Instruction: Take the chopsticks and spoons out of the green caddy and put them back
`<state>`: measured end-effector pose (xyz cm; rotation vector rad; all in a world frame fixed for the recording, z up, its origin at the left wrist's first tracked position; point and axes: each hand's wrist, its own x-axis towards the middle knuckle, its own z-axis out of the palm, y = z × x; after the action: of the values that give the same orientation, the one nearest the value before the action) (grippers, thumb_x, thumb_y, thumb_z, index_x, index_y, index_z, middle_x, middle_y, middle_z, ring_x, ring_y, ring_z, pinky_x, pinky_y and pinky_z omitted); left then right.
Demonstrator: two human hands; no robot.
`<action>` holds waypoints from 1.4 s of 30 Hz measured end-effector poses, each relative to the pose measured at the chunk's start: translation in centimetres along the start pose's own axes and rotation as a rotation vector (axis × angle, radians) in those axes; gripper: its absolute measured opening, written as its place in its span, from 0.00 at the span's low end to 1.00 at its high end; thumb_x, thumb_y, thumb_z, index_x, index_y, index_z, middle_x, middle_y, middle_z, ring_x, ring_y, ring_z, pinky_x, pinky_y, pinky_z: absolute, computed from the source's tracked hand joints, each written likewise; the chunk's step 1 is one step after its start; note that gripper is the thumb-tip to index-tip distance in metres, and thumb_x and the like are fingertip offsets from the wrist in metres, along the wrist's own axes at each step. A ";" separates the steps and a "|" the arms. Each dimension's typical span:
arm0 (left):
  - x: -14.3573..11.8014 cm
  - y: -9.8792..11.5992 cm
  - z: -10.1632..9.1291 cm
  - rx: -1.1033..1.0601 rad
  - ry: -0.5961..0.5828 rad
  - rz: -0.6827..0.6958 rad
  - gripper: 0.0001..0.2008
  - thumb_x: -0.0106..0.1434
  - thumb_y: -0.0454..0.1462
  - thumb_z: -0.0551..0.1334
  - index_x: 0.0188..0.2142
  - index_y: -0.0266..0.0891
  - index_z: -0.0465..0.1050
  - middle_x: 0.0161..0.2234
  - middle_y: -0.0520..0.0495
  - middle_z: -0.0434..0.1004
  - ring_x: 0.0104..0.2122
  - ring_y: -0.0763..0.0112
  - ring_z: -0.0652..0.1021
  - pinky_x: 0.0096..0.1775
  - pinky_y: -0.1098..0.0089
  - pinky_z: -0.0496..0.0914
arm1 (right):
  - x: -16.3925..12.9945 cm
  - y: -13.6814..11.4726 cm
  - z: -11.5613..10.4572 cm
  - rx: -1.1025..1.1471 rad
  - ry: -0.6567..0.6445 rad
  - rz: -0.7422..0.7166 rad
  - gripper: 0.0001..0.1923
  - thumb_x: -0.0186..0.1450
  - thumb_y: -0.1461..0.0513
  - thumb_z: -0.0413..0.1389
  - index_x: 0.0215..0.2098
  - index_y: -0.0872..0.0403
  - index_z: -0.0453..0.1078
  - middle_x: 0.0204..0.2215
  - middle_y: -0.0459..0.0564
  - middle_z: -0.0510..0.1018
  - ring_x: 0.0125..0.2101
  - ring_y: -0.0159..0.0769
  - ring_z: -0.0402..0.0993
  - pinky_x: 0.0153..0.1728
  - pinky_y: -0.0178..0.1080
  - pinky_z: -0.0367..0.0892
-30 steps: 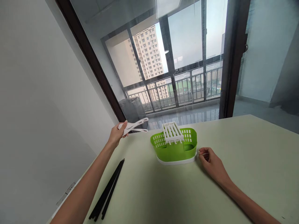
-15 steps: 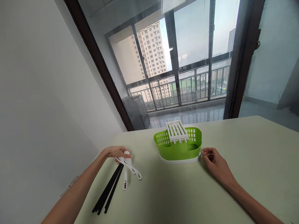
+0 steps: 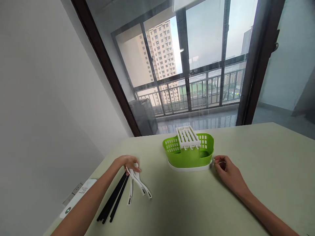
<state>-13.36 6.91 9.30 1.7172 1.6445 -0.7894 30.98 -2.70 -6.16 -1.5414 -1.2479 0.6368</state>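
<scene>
My left hand (image 3: 130,164) is closed around the bowl ends of several white soup spoons (image 3: 137,180) at the table's left. Their handles, with dark marks at the tips, fan out toward me. Just beneath lie several black chopsticks (image 3: 112,197), their far ends partly covered by the hand. A green cutlery basket (image 3: 188,162) with perforated sides stands mid-table on a white base tray (image 3: 190,169). Across its middle sits a white slotted rack (image 3: 188,139) with small hooks. Beside the basket's right end rests my right hand (image 3: 227,172), fingers curled, fingertips close to the tray; whether they touch it is unclear.
The pale table (image 3: 258,154) reaches a glass sliding door with a dark frame (image 3: 254,75). A white wall (image 3: 49,98) runs along the left. A white printed card or box (image 3: 80,195) lies by the left edge, partly behind my forearm, near a wall socket (image 3: 73,193).
My left hand has moved slightly right and toward me with the spoons, whose handles have shifted the same way. The white printed item has come into view. My right hand stays by the basket.
</scene>
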 end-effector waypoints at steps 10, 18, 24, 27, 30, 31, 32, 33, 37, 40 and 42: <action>0.8 -0.1 0.7 0.060 0.114 0.108 0.23 0.56 0.58 0.67 0.32 0.40 0.73 0.24 0.50 0.79 0.20 0.69 0.77 0.23 0.73 0.70 | 0.0 -0.2 -0.1 -0.011 -0.009 0.001 0.17 0.59 0.49 0.51 0.41 0.50 0.68 0.34 0.48 0.79 0.31 0.39 0.75 0.35 0.41 0.68; -0.3 1.3 1.1 0.154 0.227 0.072 0.27 0.56 0.60 0.65 0.41 0.40 0.75 0.31 0.47 0.80 0.19 0.69 0.76 0.23 0.72 0.70 | 0.0 -0.5 -0.4 -0.036 -0.030 0.003 0.19 0.57 0.48 0.51 0.40 0.50 0.69 0.33 0.47 0.79 0.30 0.39 0.75 0.34 0.41 0.68; -1.8 3.2 0.3 0.211 0.312 0.004 0.39 0.54 0.66 0.63 0.53 0.40 0.73 0.44 0.38 0.82 0.34 0.57 0.82 0.34 0.65 0.76 | -0.1 -1.0 -0.5 -0.059 -0.035 0.009 0.19 0.57 0.48 0.50 0.39 0.50 0.69 0.32 0.47 0.79 0.29 0.40 0.74 0.34 0.42 0.68; -3.6 5.9 -0.5 0.315 0.539 0.048 0.41 0.57 0.64 0.62 0.59 0.39 0.70 0.59 0.32 0.72 0.50 0.47 0.79 0.48 0.57 0.73 | -0.1 -1.0 -0.5 -0.057 -0.038 0.005 0.19 0.57 0.48 0.49 0.39 0.50 0.69 0.33 0.47 0.79 0.30 0.39 0.74 0.35 0.42 0.68; -5.9 10.8 -1.0 0.335 0.953 0.252 0.28 0.70 0.52 0.56 0.60 0.36 0.67 0.62 0.30 0.67 0.59 0.47 0.73 0.57 0.52 0.68 | -0.2 -0.8 -0.5 -0.054 -0.046 0.007 0.18 0.58 0.49 0.49 0.40 0.49 0.69 0.34 0.47 0.79 0.30 0.39 0.74 0.34 0.41 0.67; -6.8 12.8 -1.0 0.277 1.100 0.342 0.24 0.73 0.48 0.53 0.61 0.37 0.66 0.63 0.32 0.67 0.61 0.48 0.71 0.59 0.51 0.67 | -0.2 -0.7 -0.5 -0.054 -0.049 0.009 0.18 0.58 0.49 0.49 0.40 0.49 0.69 0.34 0.47 0.79 0.30 0.39 0.74 0.34 0.41 0.67; -7.7 14.9 -0.7 0.187 1.212 0.442 0.21 0.75 0.46 0.50 0.61 0.39 0.65 0.63 0.35 0.67 0.62 0.51 0.69 0.60 0.51 0.66 | -0.2 -0.7 -0.5 -0.053 -0.049 0.011 0.18 0.58 0.49 0.50 0.41 0.49 0.69 0.34 0.47 0.79 0.30 0.39 0.74 0.35 0.41 0.67; -8.6 17.1 -0.2 0.077 1.286 0.549 0.20 0.77 0.46 0.48 0.60 0.40 0.65 0.62 0.37 0.69 0.62 0.54 0.69 0.61 0.52 0.66 | -0.3 -0.6 -0.5 -0.051 -0.049 0.013 0.18 0.58 0.49 0.50 0.41 0.49 0.69 0.34 0.47 0.79 0.30 0.39 0.74 0.35 0.41 0.67; -10.6 24.5 3.6 -0.049 1.320 0.860 0.26 0.74 0.52 0.52 0.62 0.39 0.62 0.63 0.36 0.68 0.64 0.53 0.68 0.62 0.49 0.66 | -0.4 -0.7 -0.7 -0.064 -0.047 0.002 0.18 0.59 0.48 0.50 0.40 0.49 0.68 0.33 0.47 0.79 0.30 0.40 0.74 0.35 0.42 0.67; -9.3 27.3 6.6 0.155 1.348 0.893 0.37 0.71 0.57 0.55 0.67 0.32 0.55 0.70 0.28 0.55 0.71 0.45 0.54 0.69 0.42 0.50 | -0.4 -0.8 -0.8 -0.084 -0.045 -0.021 0.17 0.60 0.48 0.49 0.40 0.49 0.68 0.31 0.47 0.79 0.30 0.41 0.74 0.34 0.42 0.67; -7.2 27.5 7.4 0.196 1.351 0.821 0.40 0.71 0.57 0.54 0.69 0.29 0.51 0.71 0.25 0.52 0.72 0.42 0.51 0.69 0.40 0.47 | -0.4 -0.8 -0.8 -0.074 -0.046 -0.026 0.17 0.60 0.48 0.50 0.40 0.49 0.68 0.31 0.48 0.79 0.29 0.41 0.74 0.34 0.42 0.67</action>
<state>13.79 -4.14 11.21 3.0162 1.2125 0.8299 31.21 -3.45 -5.18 -1.5768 -1.3376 0.6186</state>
